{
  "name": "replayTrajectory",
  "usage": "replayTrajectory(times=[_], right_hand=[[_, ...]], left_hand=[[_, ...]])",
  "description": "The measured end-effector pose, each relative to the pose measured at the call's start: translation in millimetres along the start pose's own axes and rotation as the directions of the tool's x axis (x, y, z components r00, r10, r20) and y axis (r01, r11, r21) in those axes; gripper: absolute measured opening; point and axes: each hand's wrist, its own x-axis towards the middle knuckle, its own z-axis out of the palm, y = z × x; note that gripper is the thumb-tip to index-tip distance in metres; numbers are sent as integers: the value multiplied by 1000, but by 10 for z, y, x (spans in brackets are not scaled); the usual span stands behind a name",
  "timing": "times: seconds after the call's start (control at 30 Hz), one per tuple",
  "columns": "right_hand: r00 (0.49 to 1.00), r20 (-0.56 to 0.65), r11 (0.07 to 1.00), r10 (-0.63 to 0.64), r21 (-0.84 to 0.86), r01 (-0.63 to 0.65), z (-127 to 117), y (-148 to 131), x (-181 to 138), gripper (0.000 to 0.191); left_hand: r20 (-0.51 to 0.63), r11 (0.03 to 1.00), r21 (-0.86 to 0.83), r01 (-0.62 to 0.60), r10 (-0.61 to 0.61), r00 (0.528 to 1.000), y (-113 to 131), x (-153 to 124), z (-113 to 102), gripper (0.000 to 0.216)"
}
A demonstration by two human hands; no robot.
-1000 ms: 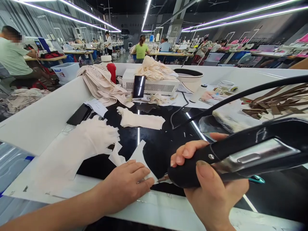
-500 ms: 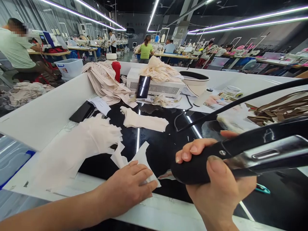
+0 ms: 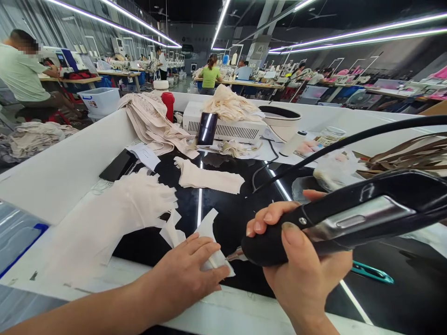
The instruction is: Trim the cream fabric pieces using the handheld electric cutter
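My right hand [image 3: 303, 260] is wrapped round a black corded hand tool [image 3: 356, 209] with a silver lever, the thumb lying beside the lever. Its narrow metal tip points left, at the edge of a small pale cloth piece [image 3: 208, 225]; whether it touches cannot be made out. Flat over that cloth lies my left hand [image 3: 190, 270], fingers stretched out and covering much of it. Left of it fans a large stack of cream cloth pieces [image 3: 115, 218]. Farther back, a second, smaller pile of cloth pieces [image 3: 213, 177] rests on the glossy black work surface [image 3: 233, 211].
A thick black cable [image 3: 335, 144] arches across the right side. Teal snips [image 3: 373, 272] lie right of my right hand. Behind are a propped phone [image 3: 207, 129], a white vented box [image 3: 240, 131] under cloth, and draped fabric [image 3: 153, 121]. Co-workers sit at distant sewing machines.
My right hand and the tool have shifted a little left, uncovering more of the teal snips. My left hand stays on the cloth almost unmoved.
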Motion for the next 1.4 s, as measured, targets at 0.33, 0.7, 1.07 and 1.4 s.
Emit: replayTrajectory(times=[0.33, 0.7, 1.07, 1.4], right_hand=[[1000, -3, 999, -15, 51, 15, 71, 107, -4, 45], [1000, 19, 999, -3, 37, 2, 43, 67, -61, 44], [999, -32, 998, -12, 55, 14, 5, 16, -140, 45], [1000, -28, 998, -15, 63, 17, -10, 37, -161, 39]], left_hand=[[28, 1000, 5, -9, 9, 1000, -48, -70, -25, 30], [115, 999, -19, -46, 48, 992, 8, -90, -180, 47], [136, 980, -134, -148, 166, 977, -432, 223, -295, 23], [220, 985, -115, -128, 150, 964, -513, 199, -357, 23]])
